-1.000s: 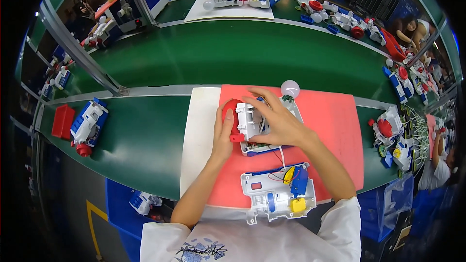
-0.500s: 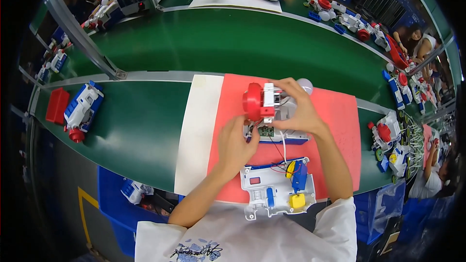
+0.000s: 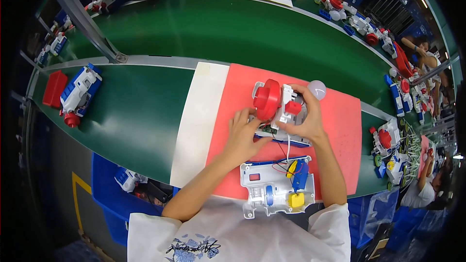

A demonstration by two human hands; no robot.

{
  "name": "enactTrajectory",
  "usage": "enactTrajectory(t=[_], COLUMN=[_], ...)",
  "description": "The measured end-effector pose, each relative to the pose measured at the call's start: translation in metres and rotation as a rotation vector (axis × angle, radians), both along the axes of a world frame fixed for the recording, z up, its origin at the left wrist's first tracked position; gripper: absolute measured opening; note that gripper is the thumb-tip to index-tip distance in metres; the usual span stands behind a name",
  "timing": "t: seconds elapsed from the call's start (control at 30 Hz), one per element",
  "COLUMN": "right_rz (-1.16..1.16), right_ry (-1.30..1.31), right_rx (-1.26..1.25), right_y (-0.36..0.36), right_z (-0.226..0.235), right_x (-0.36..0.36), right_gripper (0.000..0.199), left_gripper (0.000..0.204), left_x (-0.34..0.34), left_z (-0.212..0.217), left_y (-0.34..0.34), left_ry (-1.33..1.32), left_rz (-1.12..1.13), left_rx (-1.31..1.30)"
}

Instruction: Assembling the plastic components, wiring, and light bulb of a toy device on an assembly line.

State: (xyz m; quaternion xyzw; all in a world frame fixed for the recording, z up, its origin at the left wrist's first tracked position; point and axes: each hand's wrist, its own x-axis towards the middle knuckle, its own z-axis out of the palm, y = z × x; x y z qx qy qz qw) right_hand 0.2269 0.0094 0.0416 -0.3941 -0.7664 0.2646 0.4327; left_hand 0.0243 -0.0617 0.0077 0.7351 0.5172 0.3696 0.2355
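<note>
My right hand is closed around a white plastic toy mechanism, held tilted above an opened toy shell. A big red round part sits at the mechanism's left and a small red block at its right. Below lies the white-and-blue shell half with a green circuit board and a white ball at its far right. My left hand grips that shell's left end, its fingertips partly hidden. Nearer to me rests another shell half with blue and yellow parts inside; wires join the two halves.
A pink mat and a white sheet cover part of the green table. At left stand an assembled toy and a red bin. Several toys crowd the right. Blue crates flank me; co-workers sit beyond.
My right hand has turned and tilted the mechanism, so its red round part now faces up more. My left hand has shifted slightly, its thumb now further from the mechanism. The whole view has shifted slightly.
</note>
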Motion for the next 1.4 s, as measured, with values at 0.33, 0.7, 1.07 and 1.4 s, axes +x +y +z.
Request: enactTrajectory(t=[0.33,0.7,1.07,1.4], right_rz=[0.007,0.03,0.036,0.015], right_ry=[-0.229,-0.241,-0.393,-0.479], right_rx=[0.065,0.08,0.077,0.081], right_y=[-0.023,-0.024,-0.025,-0.024], right_z=[0.017,0.007,0.009,0.013], right_x=[-0.02,-0.01,-0.019,-0.017], right_gripper=[0.085,0.092,0.087,0.092], left_gripper=[0.03,0.043,0.057,0.045], left_x=[-0.01,0.023,0.021,-0.037], left_z=[0.003,0.026,0.029,0.063], left_y=[-0.015,-0.039,-0.053,-0.037], left_ry=[0.194,0.457,0.381,-0.048], left_rz=[-0.055,0.079,0.139,-0.048], left_rx=[0.054,-0.032,-0.054,0.054])
